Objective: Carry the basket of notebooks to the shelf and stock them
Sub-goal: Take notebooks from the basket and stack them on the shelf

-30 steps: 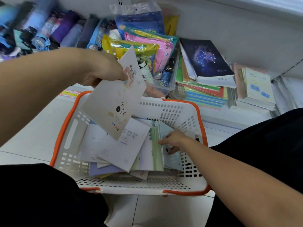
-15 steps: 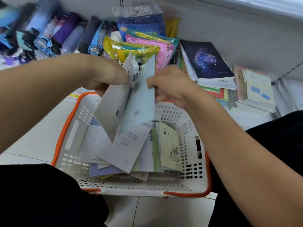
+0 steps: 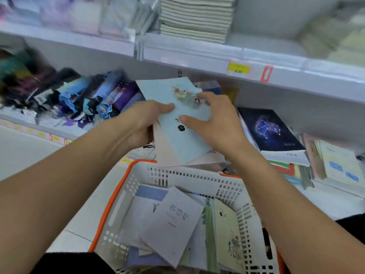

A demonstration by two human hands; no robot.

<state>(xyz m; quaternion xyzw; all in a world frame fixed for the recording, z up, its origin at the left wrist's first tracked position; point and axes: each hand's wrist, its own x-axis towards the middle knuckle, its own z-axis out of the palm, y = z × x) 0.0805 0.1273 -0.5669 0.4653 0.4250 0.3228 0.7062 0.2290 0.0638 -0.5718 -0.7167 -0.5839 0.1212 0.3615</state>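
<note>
A white basket with an orange rim stands on the floor between my knees, with several thin notebooks lying loose in it. Above its far edge I hold two or three thin notebooks stacked together, a pale blue notebook on top. My left hand grips the stack at its left edge, thumb on the cover. My right hand lies on the cover from the right, its thumb pressing the front and its fingers bent over the far edge. The lower shelf lies just beyond.
Folded umbrellas fill the lower shelf's left part. A dark constellation notebook tops a stack at the right, with pale notebooks beside it. An upper shelf with a yellow price tag holds a pile of cream notebooks.
My right hand took a notebook from the basket and brought it onto the one in my left hand. Both hands rose toward the shelf, and my view tilted upward.
</note>
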